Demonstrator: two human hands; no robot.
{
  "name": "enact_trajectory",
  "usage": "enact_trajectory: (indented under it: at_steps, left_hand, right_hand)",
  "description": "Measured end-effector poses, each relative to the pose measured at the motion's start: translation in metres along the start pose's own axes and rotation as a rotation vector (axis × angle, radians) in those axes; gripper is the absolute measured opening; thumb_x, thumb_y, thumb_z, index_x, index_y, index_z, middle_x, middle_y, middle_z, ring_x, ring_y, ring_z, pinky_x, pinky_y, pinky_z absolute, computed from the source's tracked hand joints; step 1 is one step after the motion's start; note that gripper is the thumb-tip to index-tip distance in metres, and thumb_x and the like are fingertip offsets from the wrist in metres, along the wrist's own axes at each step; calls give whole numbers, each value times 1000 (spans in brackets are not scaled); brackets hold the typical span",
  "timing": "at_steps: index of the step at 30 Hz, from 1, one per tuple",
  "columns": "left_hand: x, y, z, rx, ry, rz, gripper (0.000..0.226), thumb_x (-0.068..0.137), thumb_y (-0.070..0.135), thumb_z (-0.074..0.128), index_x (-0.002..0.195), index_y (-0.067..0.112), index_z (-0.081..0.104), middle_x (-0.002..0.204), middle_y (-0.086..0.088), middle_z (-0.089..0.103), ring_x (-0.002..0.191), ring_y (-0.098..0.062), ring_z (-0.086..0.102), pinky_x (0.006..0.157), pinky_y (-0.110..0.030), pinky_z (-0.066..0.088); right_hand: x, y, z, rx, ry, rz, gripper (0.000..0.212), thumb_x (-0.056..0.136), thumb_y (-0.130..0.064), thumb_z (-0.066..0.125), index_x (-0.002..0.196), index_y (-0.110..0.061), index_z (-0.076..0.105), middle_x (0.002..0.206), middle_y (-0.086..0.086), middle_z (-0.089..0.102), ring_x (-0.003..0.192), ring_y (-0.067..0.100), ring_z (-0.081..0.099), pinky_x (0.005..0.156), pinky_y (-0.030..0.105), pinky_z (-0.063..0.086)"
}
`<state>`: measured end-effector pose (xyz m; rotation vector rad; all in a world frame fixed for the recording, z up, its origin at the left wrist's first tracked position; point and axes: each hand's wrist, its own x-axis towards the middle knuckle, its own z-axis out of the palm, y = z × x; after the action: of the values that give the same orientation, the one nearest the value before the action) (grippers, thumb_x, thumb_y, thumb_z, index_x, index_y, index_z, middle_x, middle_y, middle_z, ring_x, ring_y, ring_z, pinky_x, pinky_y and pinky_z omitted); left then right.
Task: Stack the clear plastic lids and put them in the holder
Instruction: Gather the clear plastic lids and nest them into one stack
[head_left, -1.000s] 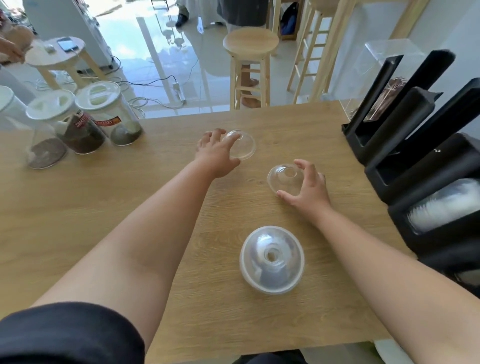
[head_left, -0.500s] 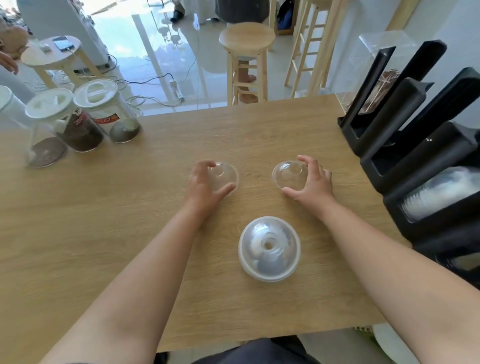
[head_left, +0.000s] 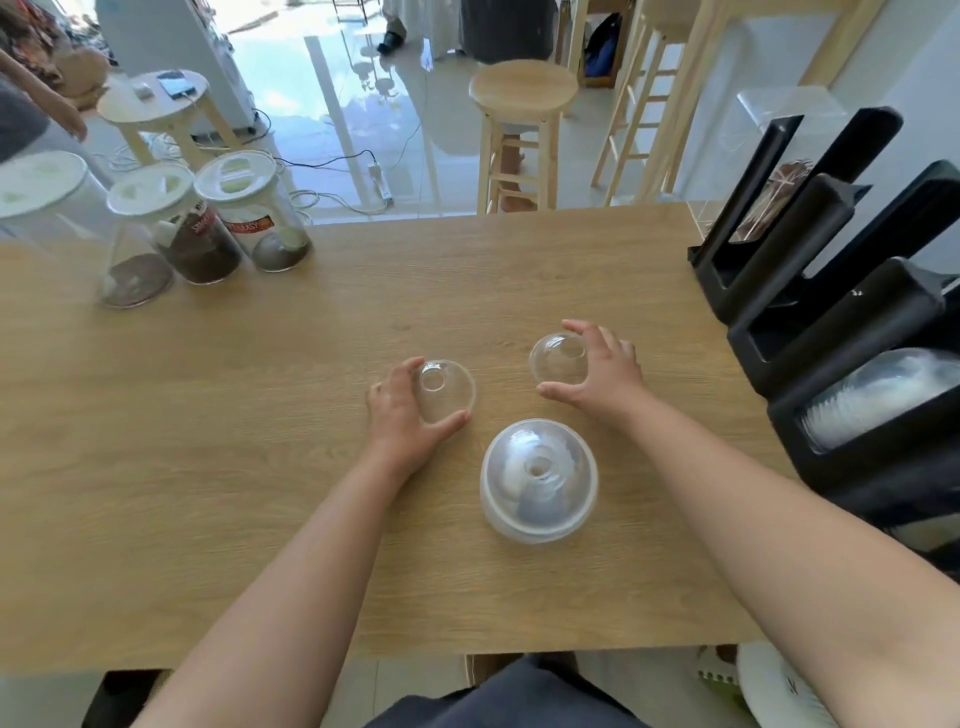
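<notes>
Wooden table (head_left: 208, 467): light oak-grain top, fills most of the view; all work items sit on it.
Black plastic holder (head_left: 852, 332): tiered rack of slanted slots along the table's right edge; nearest visible slot holds a nested row of clear lids (head_left: 878, 400) lying on their side.
Glass jars with white lids (head_left: 208, 223): three, grouped at the far left of the table; dark grounds or powder in the bottoms.
Round wooden stool (head_left: 522, 119): on the floor beyond the far table edge.
Stack of clear domed plastic lids (head_left: 538, 480): rim down on the table, near the front, between the two forearms; hole in the top; count cannot be told.
Left hand (head_left: 400, 421): thumb and fingers curled round a single clear dome lid (head_left: 445, 391), gripping its left side; lid tilted, hole facing up toward the camera; just left of and beyond the stack.
Right hand (head_left: 605, 376): thumb and fingers curved round a second clear dome lid (head_left: 558, 358), holding its right side; lid tilted, beyond the stack, well short of the holder.
Lids in hand: apart from each other and not touching the stack.
</notes>
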<state>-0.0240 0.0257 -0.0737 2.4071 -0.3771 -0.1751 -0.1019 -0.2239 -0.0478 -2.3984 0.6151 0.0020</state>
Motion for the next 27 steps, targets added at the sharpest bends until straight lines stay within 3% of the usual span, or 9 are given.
enact_trajectory:
  at_steps: [4, 8, 13, 16, 20, 24, 27]
  left_hand:
    - [-14, -5, 0, -41, 22, -37, 92, 65, 49, 85, 142, 23, 40, 139, 5, 49, 130, -23, 36, 102, -26, 29]
    - [-24, -8, -5, -64, 48, -36, 92, 64, 51, 86, 139, 23, 41, 138, 5, 48, 128, -22, 40, 106, -35, 37]
    - [-29, -5, -15, -154, 98, -29, 91, 66, 42, 88, 140, 17, 42, 139, 0, 48, 130, -15, 45, 107, -25, 33]
    - [-32, -5, -21, -179, 120, -18, 90, 68, 41, 87, 142, 18, 41, 140, 0, 46, 130, -14, 44, 107, -25, 34]
    - [-36, -3, -32, -220, 135, -19, 90, 70, 40, 85, 144, 18, 38, 142, 0, 44, 131, -15, 44, 111, -33, 37]
    - [-43, 7, -44, -290, 148, -26, 92, 71, 42, 84, 146, 19, 37, 145, 3, 42, 128, -9, 41, 111, -30, 36]
    - [-47, 17, -52, -352, 171, 8, 90, 70, 42, 84, 145, 22, 38, 143, 5, 42, 129, -7, 42, 110, -24, 34]
  right_hand:
    - [4, 8, 9, -28, 31, 39, 83, 69, -49, 78, 139, -38, 36, 144, -2, 41, 129, 27, 33, 105, 33, 26]
    - [-1, 13, 7, 22, 92, 15, 79, 67, -48, 80, 136, -38, 42, 139, -5, 47, 127, 27, 38, 104, 32, 28]
    - [-32, -11, -27, 415, 145, -24, 75, 66, -44, 84, 130, -43, 44, 135, -8, 49, 124, 14, 47, 104, 36, 40]
    - [-76, -39, -63, 666, 80, -141, 72, 68, -38, 84, 128, -45, 46, 129, -16, 49, 121, 9, 51, 101, 35, 45]
    - [-130, -59, -76, 415, -79, -351, 76, 64, -45, 84, 128, -50, 44, 129, -28, 48, 120, -10, 46, 97, 13, 38]
    - [-139, -58, -55, 300, -146, -438, 76, 62, -44, 85, 127, -49, 46, 127, -25, 46, 124, 0, 45, 105, 34, 41]
    - [-137, -55, -47, 278, -139, -449, 77, 62, -46, 84, 128, -51, 45, 130, -23, 44, 126, 4, 43, 107, 41, 39]
